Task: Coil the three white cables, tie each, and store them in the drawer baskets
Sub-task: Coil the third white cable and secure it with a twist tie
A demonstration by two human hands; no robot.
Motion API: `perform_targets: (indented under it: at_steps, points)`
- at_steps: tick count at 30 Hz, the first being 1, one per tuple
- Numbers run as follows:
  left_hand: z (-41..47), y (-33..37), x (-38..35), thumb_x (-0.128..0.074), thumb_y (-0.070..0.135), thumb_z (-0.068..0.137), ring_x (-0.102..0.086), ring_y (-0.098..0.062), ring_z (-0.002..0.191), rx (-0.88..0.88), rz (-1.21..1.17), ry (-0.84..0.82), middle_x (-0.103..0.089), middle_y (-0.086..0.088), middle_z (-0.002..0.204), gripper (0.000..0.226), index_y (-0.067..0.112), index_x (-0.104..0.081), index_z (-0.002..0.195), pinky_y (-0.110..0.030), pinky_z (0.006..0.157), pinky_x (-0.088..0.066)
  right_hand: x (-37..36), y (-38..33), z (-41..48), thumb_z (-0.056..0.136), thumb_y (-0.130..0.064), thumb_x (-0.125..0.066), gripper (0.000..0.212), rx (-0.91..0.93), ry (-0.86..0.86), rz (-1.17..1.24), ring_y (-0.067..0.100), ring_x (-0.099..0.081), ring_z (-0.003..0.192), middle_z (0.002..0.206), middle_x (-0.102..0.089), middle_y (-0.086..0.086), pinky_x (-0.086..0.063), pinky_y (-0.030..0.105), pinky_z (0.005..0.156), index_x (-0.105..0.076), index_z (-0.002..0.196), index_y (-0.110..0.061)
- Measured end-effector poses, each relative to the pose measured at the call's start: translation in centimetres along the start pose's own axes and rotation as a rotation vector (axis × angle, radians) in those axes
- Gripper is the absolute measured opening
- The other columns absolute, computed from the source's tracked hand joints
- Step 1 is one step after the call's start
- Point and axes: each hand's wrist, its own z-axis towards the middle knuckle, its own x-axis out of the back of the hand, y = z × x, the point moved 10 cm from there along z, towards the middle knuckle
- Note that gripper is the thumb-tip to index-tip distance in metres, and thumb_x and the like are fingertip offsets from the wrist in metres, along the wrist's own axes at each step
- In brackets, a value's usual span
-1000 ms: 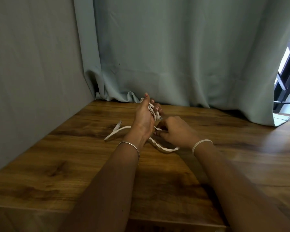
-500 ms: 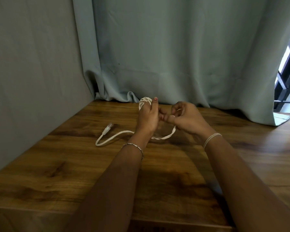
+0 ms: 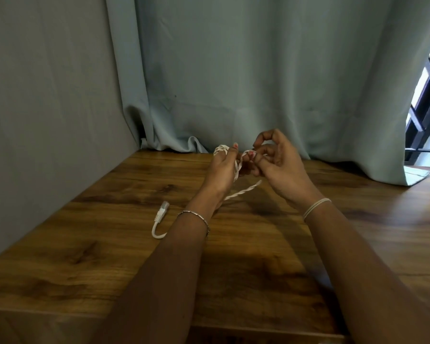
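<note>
Gripping white cable [image 3: 243,190]: L hand [image 3: 220,173] coil-wrapped, R hand [image 3: 282,168] pinching higher than before; plug [image 3: 162,211] closer.

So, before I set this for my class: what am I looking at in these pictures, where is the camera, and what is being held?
There is no machine here: a person works with two bare hands. Every picture comes from one wide-angle camera worn on the person's head. It looks forward and down, so the arms reach in from the bottom edge. The left hand has a white network cable wound in loops round its fingers. The right hand pinches the next stretch of the cable close beside it. The cable's free end, with its plug, lies on the wooden table. A grey-green curtain hangs behind, and there is a wall to the left.
</note>
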Motion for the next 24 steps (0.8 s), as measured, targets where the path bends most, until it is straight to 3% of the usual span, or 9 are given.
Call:
perform_targets:
  at_steps: [5, 8, 11, 16, 20, 24]
  points:
    - [-0.4, -1.2, -1.0, -0.029, 0.040, 0.105, -0.068, -0.014, 0.070, 0.109, 0.044, -0.096, -0.071, -0.005, 0.079, 0.047, 0.012, -0.066, 0.095, -0.027, 0.065, -0.054, -0.3, -1.9, -0.3, 0.090, 0.008, -0.052, 0.019, 0.243, 0.004, -0.293, 0.002, -0.061, 0.073, 0.086, -0.061, -0.007, -0.049, 0.020, 0.065, -0.055, 0.099, -0.009]
    - [-0.6, -2.0, -1.5, -0.021, 0.055, 0.100, -0.057, -0.014, 0.058, 0.172, 0.155, -0.160, -0.062, -0.004, 0.070, 0.060, 0.014, -0.064, 0.092, -0.028, 0.058, -0.046, -0.3, -2.3, -0.8, 0.088, 0.003, -0.054, 0.019, 0.406, 0.020, -0.627, 0.010, -0.063, 0.080, 0.088, -0.064, -0.005, -0.053, 0.033, 0.070, -0.057, 0.101, -0.011]
    - [-1.1, -1.7, -2.0, -0.017, 0.061, 0.097, -0.047, -0.011, 0.050, 0.180, 0.208, -0.196, -0.053, 0.000, 0.062, 0.060, 0.019, -0.058, 0.081, -0.026, 0.051, -0.042, -0.4, -2.1, -1.1, 0.090, -0.018, -0.044, 0.019, 0.495, 0.063, -0.895, 0.027, -0.064, 0.077, 0.090, -0.068, 0.004, -0.052, 0.043, 0.061, -0.056, 0.103, -0.013]
    - [-1.6, -2.7, -2.5, -0.018, 0.072, 0.091, -0.036, -0.011, 0.043, 0.295, 0.100, -0.285, -0.037, 0.006, 0.043, 0.069, 0.015, -0.045, 0.063, -0.026, 0.051, -0.037, 0.9, -2.0, -1.1, 0.092, -0.023, -0.061, 0.012, 0.543, 0.179, -0.984, 0.023, -0.065, 0.071, 0.085, -0.069, 0.002, -0.046, 0.030, 0.056, -0.063, 0.100, -0.014]
    - [-2.4, -3.7, -3.5, -0.026, 0.076, 0.087, -0.033, -0.012, 0.039, 0.388, 0.001, -0.428, -0.030, 0.004, 0.040, 0.070, 0.016, -0.043, 0.055, -0.027, 0.050, -0.036, 1.3, -1.1, -1.1, 0.093, -0.035, -0.049, 0.028, 0.546, 0.217, -1.122, 0.023, -0.059, 0.062, 0.080, -0.062, 0.004, -0.040, 0.029, 0.047, -0.066, 0.093, -0.013]
    - [-2.6, -3.5, -3.5, -0.041, 0.068, 0.089, -0.030, -0.011, 0.038, 0.393, -0.056, -0.481, -0.030, 0.006, 0.039, 0.061, 0.018, -0.041, 0.054, -0.025, 0.048, -0.034, 0.2, -0.1, -1.1, 0.092, -0.019, -0.059, 0.014, 0.560, 0.189, -1.182, 0.024, -0.058, 0.062, 0.085, -0.059, 0.006, -0.044, 0.032, 0.043, -0.064, 0.103, -0.013]
